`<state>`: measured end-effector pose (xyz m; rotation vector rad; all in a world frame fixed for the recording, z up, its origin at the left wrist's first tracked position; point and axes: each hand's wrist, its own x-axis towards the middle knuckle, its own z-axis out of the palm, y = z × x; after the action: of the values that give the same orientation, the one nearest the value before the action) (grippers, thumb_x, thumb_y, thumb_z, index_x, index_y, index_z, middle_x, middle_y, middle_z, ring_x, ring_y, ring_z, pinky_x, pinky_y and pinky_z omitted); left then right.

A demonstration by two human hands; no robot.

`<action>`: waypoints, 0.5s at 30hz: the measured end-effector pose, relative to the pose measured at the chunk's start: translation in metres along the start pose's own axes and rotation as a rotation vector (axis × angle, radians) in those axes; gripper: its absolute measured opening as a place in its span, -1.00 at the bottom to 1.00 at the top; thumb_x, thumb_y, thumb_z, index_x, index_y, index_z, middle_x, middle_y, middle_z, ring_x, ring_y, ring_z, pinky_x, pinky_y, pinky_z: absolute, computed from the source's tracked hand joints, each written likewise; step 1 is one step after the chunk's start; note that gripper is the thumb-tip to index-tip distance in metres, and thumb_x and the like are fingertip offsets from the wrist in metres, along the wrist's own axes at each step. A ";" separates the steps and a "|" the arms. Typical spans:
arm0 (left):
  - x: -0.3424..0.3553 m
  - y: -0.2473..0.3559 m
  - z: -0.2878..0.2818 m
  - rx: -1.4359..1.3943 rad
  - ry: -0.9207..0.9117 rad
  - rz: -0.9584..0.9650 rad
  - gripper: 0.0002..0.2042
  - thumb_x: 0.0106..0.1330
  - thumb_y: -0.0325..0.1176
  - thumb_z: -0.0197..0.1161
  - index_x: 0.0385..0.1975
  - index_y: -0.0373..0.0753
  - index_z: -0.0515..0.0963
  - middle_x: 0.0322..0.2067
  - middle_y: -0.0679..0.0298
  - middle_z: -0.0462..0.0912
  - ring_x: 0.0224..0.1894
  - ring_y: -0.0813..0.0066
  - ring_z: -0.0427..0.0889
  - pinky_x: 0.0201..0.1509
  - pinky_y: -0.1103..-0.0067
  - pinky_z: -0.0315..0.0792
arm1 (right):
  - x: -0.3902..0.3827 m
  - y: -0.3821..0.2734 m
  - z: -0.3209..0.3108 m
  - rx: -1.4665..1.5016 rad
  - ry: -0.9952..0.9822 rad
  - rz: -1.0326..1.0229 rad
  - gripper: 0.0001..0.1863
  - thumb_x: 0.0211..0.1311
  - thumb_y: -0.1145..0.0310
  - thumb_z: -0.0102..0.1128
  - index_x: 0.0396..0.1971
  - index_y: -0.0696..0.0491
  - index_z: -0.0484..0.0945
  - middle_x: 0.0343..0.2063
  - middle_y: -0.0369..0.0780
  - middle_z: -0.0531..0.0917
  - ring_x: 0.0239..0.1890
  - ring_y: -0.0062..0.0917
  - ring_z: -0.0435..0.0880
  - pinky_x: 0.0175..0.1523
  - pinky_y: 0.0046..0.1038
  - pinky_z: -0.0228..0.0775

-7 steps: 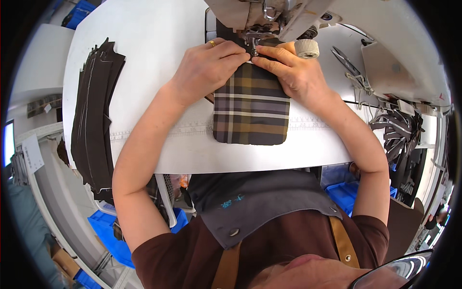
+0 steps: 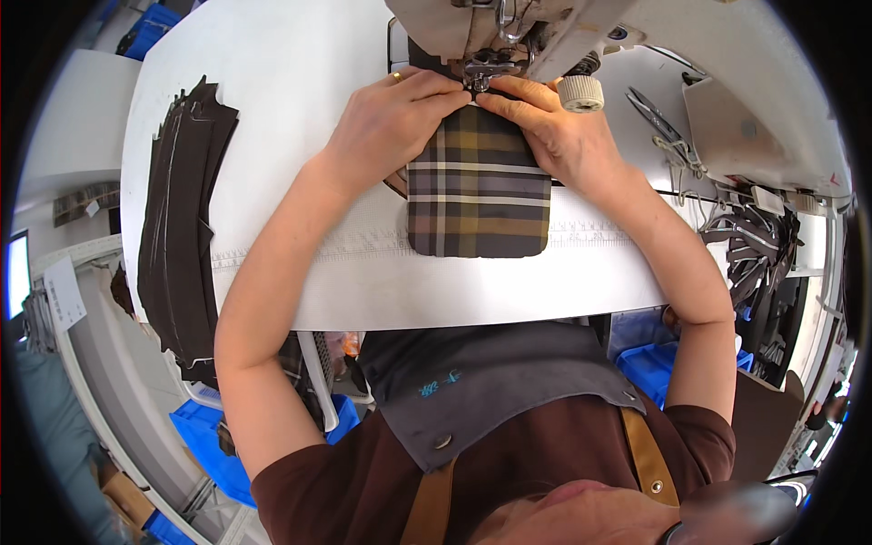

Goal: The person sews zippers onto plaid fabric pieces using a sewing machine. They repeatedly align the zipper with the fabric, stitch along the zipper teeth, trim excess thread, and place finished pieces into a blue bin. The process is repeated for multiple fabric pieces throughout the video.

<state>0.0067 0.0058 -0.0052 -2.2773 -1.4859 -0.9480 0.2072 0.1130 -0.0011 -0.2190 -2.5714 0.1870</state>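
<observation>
Along the left edge of the table [image 2: 354, 300] lies a stack of dark cut pieces [image 2: 182, 227], their outlines uneven. Further in, well toward the far edge, the left hand [image 2: 386, 118] leans over the plaid cloth piece [image 2: 480, 200], its fingers bunched with the tips down at the cloth's far end; from here I can't tell whether they pinch it or only press. The plaid cloth piece lies flat mid-table, its rounded near end stopping short of the near edge, its far end up at the presser foot [image 2: 480, 84] of the sewing machine [image 2: 554, 41]. Just to the other side of the foot, the right hand [image 2: 563, 132] has its fingers stretched out and laid on the cloth, not clenched. I'd take this for the guiding stage of sewing, the far end being lined up or fed in; the next move seems to call for light, even pressure from both sides, fingertips clear of the foot. Toward the right edge rest scissors [image 2: 652, 115] and, nearer, a bunch of dark strips [image 2: 749, 241]
</observation>
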 end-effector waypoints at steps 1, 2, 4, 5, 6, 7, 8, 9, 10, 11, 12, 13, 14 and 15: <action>-0.001 0.000 0.000 -0.008 0.012 -0.006 -0.82 0.00 -0.53 0.22 -0.37 -0.19 0.62 -0.34 0.41 0.61 -0.34 0.40 0.62 -0.33 0.57 0.54 | 0.000 0.000 0.000 0.002 0.004 -0.001 -0.57 -0.13 0.52 0.21 -0.14 -0.08 0.65 -0.33 -0.32 0.66 -0.26 -0.42 0.50 -0.12 -0.42 0.33; 0.000 -0.001 -0.001 -0.011 0.005 -0.015 -0.82 0.00 -0.53 0.22 -0.37 -0.18 0.62 -0.34 0.40 0.61 -0.33 0.40 0.62 -0.32 0.57 0.54 | 0.000 0.000 0.000 0.003 0.008 -0.001 -0.57 -0.12 0.52 0.21 -0.14 -0.08 0.65 -0.34 -0.31 0.66 -0.26 -0.41 0.50 -0.13 -0.41 0.33; 0.000 0.000 0.000 -0.019 -0.011 -0.043 -0.81 0.01 -0.53 0.22 -0.37 -0.17 0.63 -0.33 0.39 0.62 -0.32 0.39 0.63 -0.31 0.57 0.55 | 0.000 0.000 0.001 0.000 0.008 0.003 -0.57 -0.12 0.53 0.21 -0.14 -0.08 0.66 -0.34 -0.30 0.66 -0.26 -0.41 0.50 -0.12 -0.41 0.34; 0.001 -0.001 0.000 -0.022 -0.015 -0.044 -0.82 0.01 -0.54 0.22 -0.37 -0.17 0.63 -0.33 0.40 0.62 -0.31 0.39 0.63 -0.30 0.57 0.55 | 0.000 0.001 0.002 -0.008 0.006 0.008 -0.58 -0.12 0.53 0.21 -0.15 -0.08 0.66 -0.33 -0.30 0.66 -0.25 -0.40 0.50 -0.12 -0.41 0.34; 0.002 -0.002 0.000 -0.026 -0.017 -0.047 -0.82 0.01 -0.54 0.22 -0.37 -0.17 0.64 -0.33 0.40 0.62 -0.31 0.39 0.63 -0.30 0.57 0.55 | 0.001 0.001 0.001 -0.015 0.003 0.012 -0.58 -0.12 0.53 0.21 -0.15 -0.08 0.66 -0.33 -0.29 0.66 -0.25 -0.40 0.51 -0.11 -0.41 0.35; 0.002 -0.002 0.000 -0.030 -0.019 -0.049 -0.82 0.01 -0.54 0.22 -0.38 -0.17 0.64 -0.33 0.40 0.62 -0.30 0.39 0.63 -0.30 0.57 0.55 | 0.001 0.001 0.001 -0.003 0.007 0.011 -0.58 -0.11 0.52 0.21 -0.15 -0.08 0.66 -0.33 -0.29 0.66 -0.25 -0.40 0.51 -0.10 -0.40 0.35; 0.002 -0.002 0.000 -0.031 -0.014 -0.049 -0.82 0.01 -0.54 0.22 -0.38 -0.16 0.64 -0.33 0.40 0.62 -0.30 0.39 0.63 -0.30 0.57 0.55 | 0.002 0.000 0.000 0.010 0.010 0.009 -0.59 -0.11 0.52 0.21 -0.15 -0.07 0.66 -0.33 -0.29 0.66 -0.25 -0.39 0.51 -0.09 -0.40 0.35; 0.002 -0.002 0.000 -0.030 -0.009 -0.047 -0.82 0.01 -0.54 0.22 -0.38 -0.16 0.64 -0.33 0.40 0.62 -0.30 0.40 0.63 -0.30 0.57 0.55 | 0.003 0.000 0.000 0.021 0.015 0.007 -0.59 -0.11 0.52 0.21 -0.15 -0.07 0.66 -0.32 -0.28 0.66 -0.24 -0.39 0.52 -0.09 -0.40 0.36; 0.003 -0.002 0.000 -0.030 -0.003 -0.045 -0.82 0.01 -0.54 0.22 -0.39 -0.16 0.64 -0.33 0.40 0.62 -0.30 0.40 0.64 -0.30 0.56 0.55 | 0.002 0.000 -0.001 0.023 -0.033 0.035 -0.56 -0.06 0.56 0.16 -0.09 -0.10 0.62 -0.21 -0.31 0.63 -0.21 -0.38 0.55 -0.11 -0.42 0.42; 0.003 -0.002 0.000 -0.027 -0.005 -0.049 -0.83 0.01 -0.54 0.22 -0.39 -0.16 0.64 -0.33 0.40 0.63 -0.30 0.40 0.64 -0.30 0.56 0.55 | 0.000 0.000 -0.002 0.023 -0.080 0.063 -0.52 0.00 0.60 0.12 -0.03 -0.14 0.58 -0.10 -0.33 0.59 -0.18 -0.38 0.59 -0.12 -0.43 0.48; 0.003 -0.002 0.000 -0.023 -0.007 -0.050 -0.83 0.01 -0.54 0.22 -0.40 -0.16 0.64 -0.33 0.40 0.63 -0.30 0.40 0.64 -0.29 0.56 0.55 | -0.001 0.000 -0.003 0.023 -0.126 0.092 -0.48 0.05 0.64 0.07 0.02 -0.17 0.54 0.02 -0.36 0.55 -0.16 -0.37 0.63 -0.14 -0.45 0.54; 0.004 -0.001 0.000 -0.021 -0.010 -0.050 -0.83 0.01 -0.54 0.22 -0.40 -0.16 0.64 -0.33 0.40 0.63 -0.30 0.40 0.64 -0.29 0.56 0.55 | -0.002 0.000 -0.003 0.031 -0.105 0.082 -0.49 0.05 0.63 0.08 0.02 -0.16 0.54 0.00 -0.34 0.56 -0.18 -0.36 0.63 -0.15 -0.45 0.54; 0.005 -0.002 0.001 -0.031 -0.010 -0.052 -0.84 0.01 -0.54 0.22 -0.40 -0.16 0.64 -0.33 0.40 0.64 -0.30 0.41 0.64 -0.29 0.57 0.56 | -0.003 0.002 -0.003 0.038 -0.083 0.074 -0.50 0.05 0.62 0.10 0.02 -0.14 0.54 -0.02 -0.33 0.57 -0.20 -0.35 0.63 -0.16 -0.46 0.53; 0.005 -0.002 0.002 -0.042 -0.010 -0.053 -0.84 0.01 -0.54 0.22 -0.41 -0.16 0.65 -0.33 0.39 0.64 -0.29 0.41 0.64 -0.29 0.57 0.56 | -0.003 0.002 -0.004 0.045 -0.062 0.066 -0.51 0.05 0.60 0.12 0.01 -0.12 0.54 -0.05 -0.31 0.59 -0.22 -0.34 0.63 -0.16 -0.46 0.52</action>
<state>0.0067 0.0119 -0.0037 -2.2860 -1.5515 -0.9930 0.2125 0.1148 0.0006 -0.2853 -2.6198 0.2795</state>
